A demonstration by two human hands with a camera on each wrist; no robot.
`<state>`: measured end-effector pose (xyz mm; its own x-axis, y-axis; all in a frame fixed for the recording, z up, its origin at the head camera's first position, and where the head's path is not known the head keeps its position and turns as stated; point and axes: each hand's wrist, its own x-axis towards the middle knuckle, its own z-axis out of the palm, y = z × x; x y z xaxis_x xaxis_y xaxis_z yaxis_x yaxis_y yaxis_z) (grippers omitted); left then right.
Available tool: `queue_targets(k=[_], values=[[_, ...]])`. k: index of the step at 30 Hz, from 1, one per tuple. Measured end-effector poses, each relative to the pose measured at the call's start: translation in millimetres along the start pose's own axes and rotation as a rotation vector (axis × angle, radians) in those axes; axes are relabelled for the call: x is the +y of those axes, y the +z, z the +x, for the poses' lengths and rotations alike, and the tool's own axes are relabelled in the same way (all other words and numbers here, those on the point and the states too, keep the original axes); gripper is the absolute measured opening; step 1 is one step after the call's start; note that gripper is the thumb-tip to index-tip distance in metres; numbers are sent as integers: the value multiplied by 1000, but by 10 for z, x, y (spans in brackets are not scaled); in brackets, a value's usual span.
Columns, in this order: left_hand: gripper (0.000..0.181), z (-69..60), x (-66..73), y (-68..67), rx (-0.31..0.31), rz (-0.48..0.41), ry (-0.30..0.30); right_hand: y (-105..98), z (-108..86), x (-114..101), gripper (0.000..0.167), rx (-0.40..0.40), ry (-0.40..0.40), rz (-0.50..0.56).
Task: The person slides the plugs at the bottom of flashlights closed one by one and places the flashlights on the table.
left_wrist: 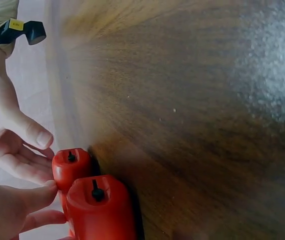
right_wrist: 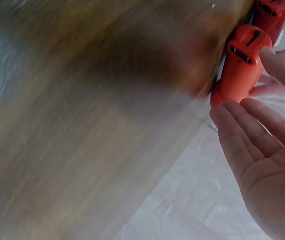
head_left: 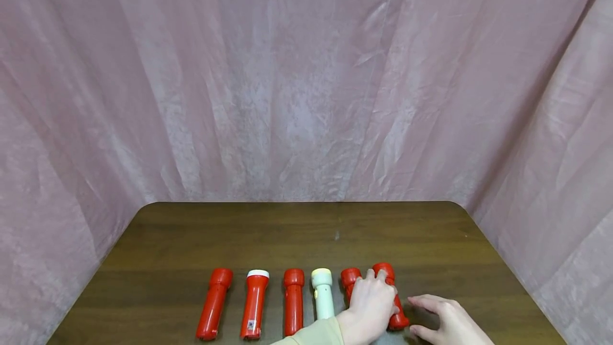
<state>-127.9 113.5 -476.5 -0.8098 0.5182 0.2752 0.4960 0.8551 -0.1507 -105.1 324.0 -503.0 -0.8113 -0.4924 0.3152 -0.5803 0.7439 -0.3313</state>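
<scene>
My left hand [head_left: 373, 302] lies over the rightmost red flashlight [head_left: 398, 319] and grips it, its thumb along the right side and fingers across the upper part. Just left of it, partly covered by this hand, is another red flashlight [head_left: 350, 277]. In the left wrist view, the nearer red flashlight [left_wrist: 102, 212] hides some of the left fingers. My right hand [head_left: 447, 321] is to the right of the rightmost flashlight, thumb and fingers spread apart and holding nothing. In the right wrist view, its fingertips are close to the red flashlight [right_wrist: 241, 75]; contact is unclear.
Further left in the row lie a pale green flashlight [head_left: 323, 297], a red flashlight [head_left: 293, 302], a red one with a white rim [head_left: 255, 302] and a slanted red one [head_left: 214, 305]. The brown wooden table [head_left: 287, 233] ends at a pink curtain [head_left: 297, 95].
</scene>
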Motion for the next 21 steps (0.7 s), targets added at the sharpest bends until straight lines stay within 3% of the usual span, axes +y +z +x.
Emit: queue_targets(k=[10,15,18,21], values=[[17,-3,-36,-4,-8,-18,2,-99,40,-84,48,87,84,-88],[21,41,-78,-76,-31,-58,23,-195,92,-116,49,221,89,-116],[27,44,-134,-124,-18,-103,43,-258,103,-127,50,288,125,-127],[35,27,-223,-194,-19,-189,63,-317,89,-140,51,300,169,-140]])
